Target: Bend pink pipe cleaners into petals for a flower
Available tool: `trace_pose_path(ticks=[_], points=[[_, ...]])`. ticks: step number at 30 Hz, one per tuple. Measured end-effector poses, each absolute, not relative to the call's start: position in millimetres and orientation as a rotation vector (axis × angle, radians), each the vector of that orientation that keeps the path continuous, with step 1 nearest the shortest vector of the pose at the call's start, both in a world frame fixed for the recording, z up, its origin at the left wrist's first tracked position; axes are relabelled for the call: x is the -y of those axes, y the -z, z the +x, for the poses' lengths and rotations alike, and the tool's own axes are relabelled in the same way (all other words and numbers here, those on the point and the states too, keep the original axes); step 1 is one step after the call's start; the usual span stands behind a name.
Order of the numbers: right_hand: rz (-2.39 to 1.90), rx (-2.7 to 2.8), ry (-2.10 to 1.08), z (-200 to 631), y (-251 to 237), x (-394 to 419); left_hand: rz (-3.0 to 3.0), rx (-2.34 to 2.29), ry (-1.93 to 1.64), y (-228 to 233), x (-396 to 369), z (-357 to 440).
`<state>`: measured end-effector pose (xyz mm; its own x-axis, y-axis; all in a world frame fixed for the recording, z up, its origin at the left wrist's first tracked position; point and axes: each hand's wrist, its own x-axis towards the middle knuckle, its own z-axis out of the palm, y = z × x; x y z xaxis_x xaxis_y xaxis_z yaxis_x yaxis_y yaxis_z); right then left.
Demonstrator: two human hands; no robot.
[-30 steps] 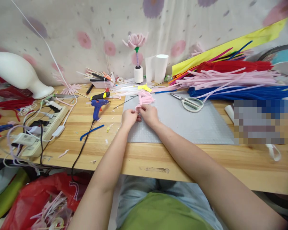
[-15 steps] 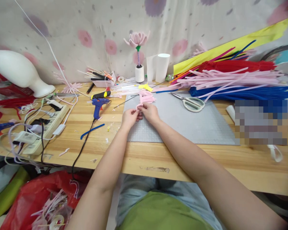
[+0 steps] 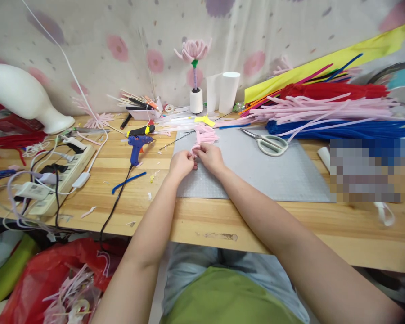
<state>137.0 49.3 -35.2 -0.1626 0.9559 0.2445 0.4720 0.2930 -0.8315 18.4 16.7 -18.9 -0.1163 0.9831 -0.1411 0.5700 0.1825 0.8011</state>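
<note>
My left hand point(image 3: 182, 164) and my right hand point(image 3: 209, 157) meet over the left part of a grey cutting mat point(image 3: 256, 180). Both are closed, pinching a bent pink pipe cleaner point(image 3: 195, 148) between the fingertips; its lower part is hidden by the fingers. Just beyond them lies a small pile of short pink pipe cleaner pieces point(image 3: 207, 135). Scissors point(image 3: 268, 143) with pale green handles rest on the mat to the right. A blue glue gun point(image 3: 137, 147) stands on the table left of my left hand.
A pink pipe cleaner flower point(image 3: 194, 51) stands in a white holder point(image 3: 196, 101) at the back. Bundles of pink point(image 3: 324, 110) and blue pipe cleaners point(image 3: 344, 130) lie right. A power strip point(image 3: 65, 175) with cables sits left. A red bag point(image 3: 64, 252) is below the table edge.
My hands stay together on the pink pipe cleaner, with only a slight shift of the fingers. The whole view has tilted a little; objects on the table keep their places.
</note>
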Motion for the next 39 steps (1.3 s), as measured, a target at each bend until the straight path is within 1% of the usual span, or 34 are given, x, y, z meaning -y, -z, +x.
trace_pose_path(ticks=[4, 9, 13, 18, 21, 24, 26, 30, 32, 35, 37, 39], points=[[-1.152, 1.708, -0.986, 134, 41, -55, 1.238, -1.677, -0.904, 19, -15, 20], [-1.189, 1.728, -0.883, 132, 44, -54, 1.087, -1.624, -1.003, 20, -16, 22], [-1.181, 1.703, -0.919, 135, 41, -52, 1.037, -1.626, -1.155, 23, -18, 20], [-1.266, 1.713, -0.907, 161, 22, -58, 0.906, -1.575, -1.353, 23, -18, 19], [-1.283, 1.789, -0.89, 185, 6, -59, 0.916, -1.598, -1.344, 25, -19, 20], [-1.34, 1.831, -0.829, 206, 2, -54, 0.99, -1.693, -1.299, 30, -20, 19], [-1.401, 1.839, -0.748, 219, 10, -50, 1.051, -1.777, -1.263, 32, -19, 15], [-1.496, 1.743, -0.689, 236, 33, -50, 1.317, -2.018, -1.173, 28, -13, 5], [-1.488, 1.678, -0.765, 240, 38, -55, 1.471, -2.166, -1.129, 26, -13, 2], [-1.517, 1.676, -0.901, 237, 32, -62, 1.61, -2.332, -1.118, 27, -19, 1], [-1.567, 1.754, -0.887, 229, 22, -65, 1.629, -2.376, -1.109, 29, -25, 2], [-1.606, 1.858, -0.796, 216, 14, -66, 1.596, -2.409, -1.08, 32, -29, 2]])
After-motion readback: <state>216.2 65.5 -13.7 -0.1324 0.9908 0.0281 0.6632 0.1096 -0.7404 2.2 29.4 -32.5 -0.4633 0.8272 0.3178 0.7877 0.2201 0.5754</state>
